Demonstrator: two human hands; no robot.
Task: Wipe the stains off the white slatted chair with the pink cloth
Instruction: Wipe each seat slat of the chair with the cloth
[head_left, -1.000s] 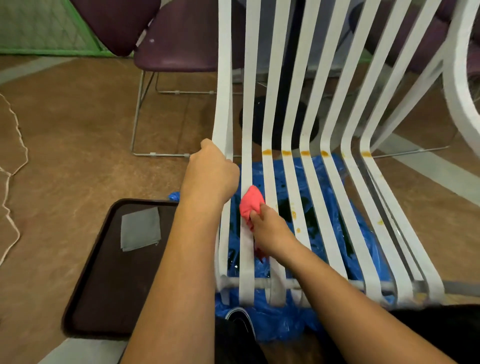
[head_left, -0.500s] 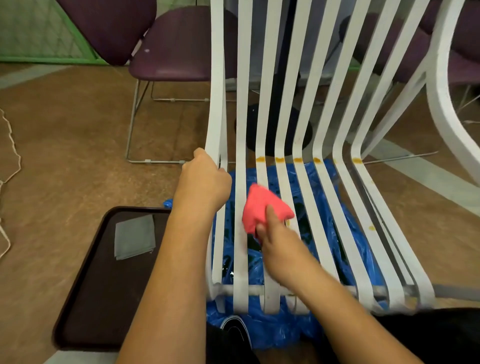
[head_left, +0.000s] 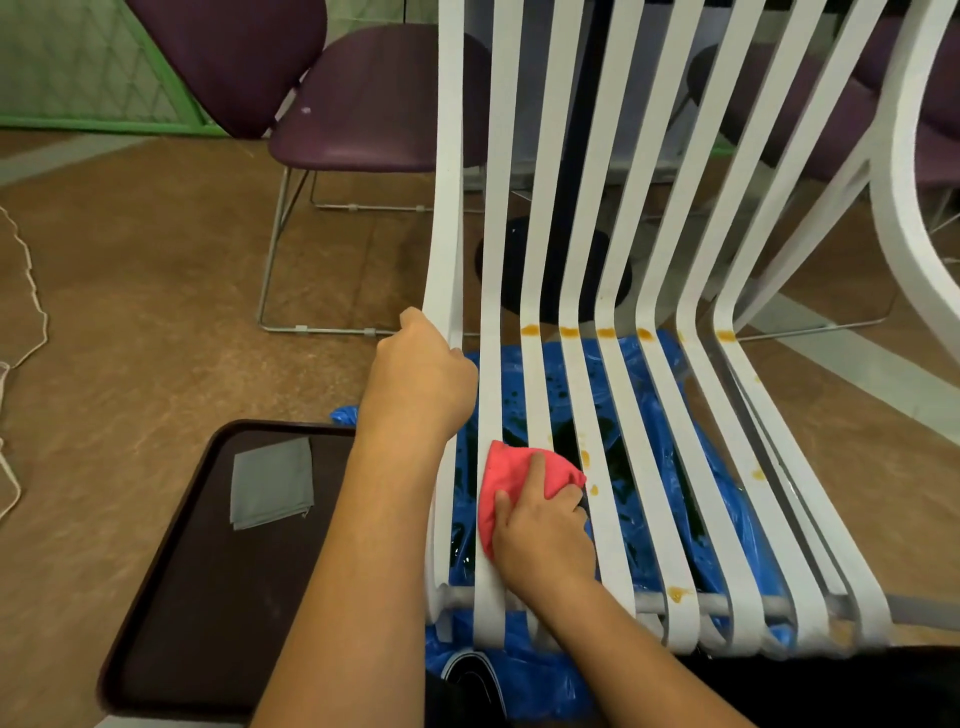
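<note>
The white slatted chair (head_left: 657, 436) fills the middle and right of the view. Orange stains (head_left: 569, 331) run in a row across several slats at the seat bend, with more spots lower down and one near the front bar. My left hand (head_left: 421, 382) grips the leftmost slat at the bend. My right hand (head_left: 540, 525) presses the pink cloth (head_left: 511, 480) flat onto the second and third slats of the seat, fingers spread over it.
A blue plastic sheet (head_left: 727, 493) lies on the floor under the seat. A dark brown tray (head_left: 171, 597) holding a folded grey cloth (head_left: 271, 483) sits at lower left. A purple chair (head_left: 358, 98) stands behind; a thin rope (head_left: 31, 291) trails at far left.
My right hand has slid the pink cloth toward me and a little right along the seat slats. My left hand keeps its grip on the leftmost slat.
</note>
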